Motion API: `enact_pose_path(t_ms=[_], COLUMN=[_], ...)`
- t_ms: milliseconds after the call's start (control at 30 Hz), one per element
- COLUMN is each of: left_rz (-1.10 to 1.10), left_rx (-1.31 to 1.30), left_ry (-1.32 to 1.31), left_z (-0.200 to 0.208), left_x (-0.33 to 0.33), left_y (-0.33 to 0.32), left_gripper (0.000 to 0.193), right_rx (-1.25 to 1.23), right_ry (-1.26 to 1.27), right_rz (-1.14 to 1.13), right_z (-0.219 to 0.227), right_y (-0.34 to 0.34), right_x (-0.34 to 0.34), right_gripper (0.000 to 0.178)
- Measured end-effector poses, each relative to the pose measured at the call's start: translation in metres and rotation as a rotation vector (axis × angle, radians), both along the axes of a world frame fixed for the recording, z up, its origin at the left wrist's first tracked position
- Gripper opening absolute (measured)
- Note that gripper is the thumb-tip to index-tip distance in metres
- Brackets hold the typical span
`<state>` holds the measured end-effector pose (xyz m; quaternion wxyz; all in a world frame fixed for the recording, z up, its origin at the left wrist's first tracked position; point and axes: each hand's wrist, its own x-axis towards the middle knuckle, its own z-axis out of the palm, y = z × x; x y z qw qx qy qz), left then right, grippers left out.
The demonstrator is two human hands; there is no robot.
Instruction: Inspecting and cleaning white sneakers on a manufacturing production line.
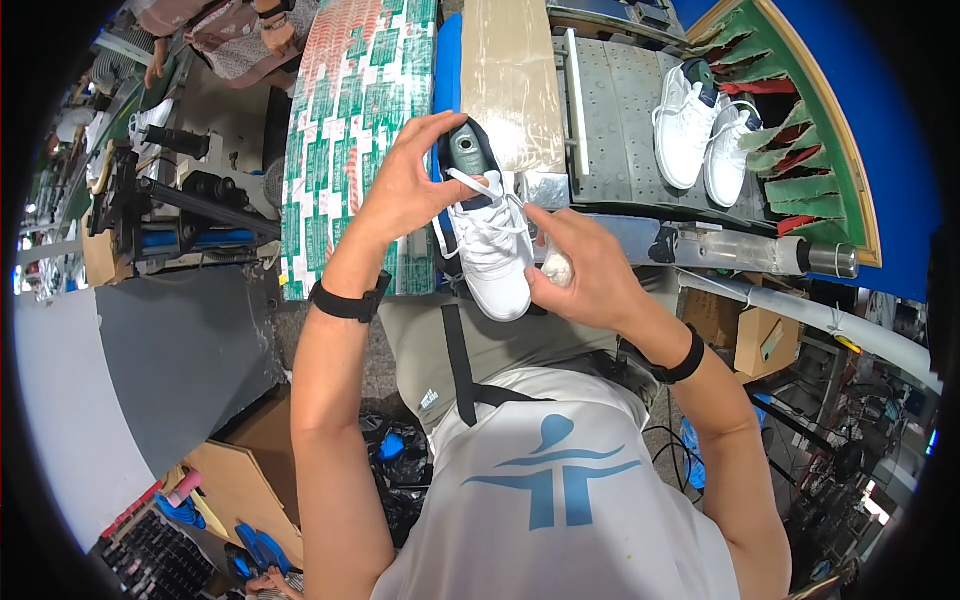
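A white lace-up sneaker (492,250) points its toe toward me, with a dark green shoe last (466,150) showing in its opening. My left hand (420,175) grips the sneaker at the collar, the fingers at the heel and the thumb over the tongue. At the sneaker's right side is my right hand (590,262), its forefinger and thumb against the upper. A small whitish wad (556,267), perhaps a cloth, is tucked in the curled fingers of that hand.
A pair of white sneakers (684,135) rests on a dotted grey conveyor (620,110) at the right, before a curtain of green strips (800,150). A tape-covered table (345,110) stands at the left, by a black machine (200,195). Another person (235,40) is at the far left.
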<state>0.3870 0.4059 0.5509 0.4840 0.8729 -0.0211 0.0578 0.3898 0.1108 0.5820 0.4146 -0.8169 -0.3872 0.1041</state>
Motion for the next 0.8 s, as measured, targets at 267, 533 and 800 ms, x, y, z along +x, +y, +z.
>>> enact_pose_path(t_ms=[267,533,800], left_rz=[0.015,0.020,0.013], left_rx=[-0.009,-0.044,0.002], left_ry=[0.001,-0.005,-0.027], left_z=[0.000,-0.005,0.000], left_x=[0.000,-0.002,0.002], left_y=[-0.003,0.003,-0.003], left_gripper=[0.084,0.083,0.082], right_rx=[-0.015,-0.228,-0.040], right_ry=[-0.033,-0.292,-0.139], right_rz=[0.044,0.130,0.054], right_z=[-0.004,0.022,0.007], right_y=[-0.003,-0.038,-0.005], right_x=[0.006,-0.010,0.004], right_gripper=[0.070,0.077,0.071])
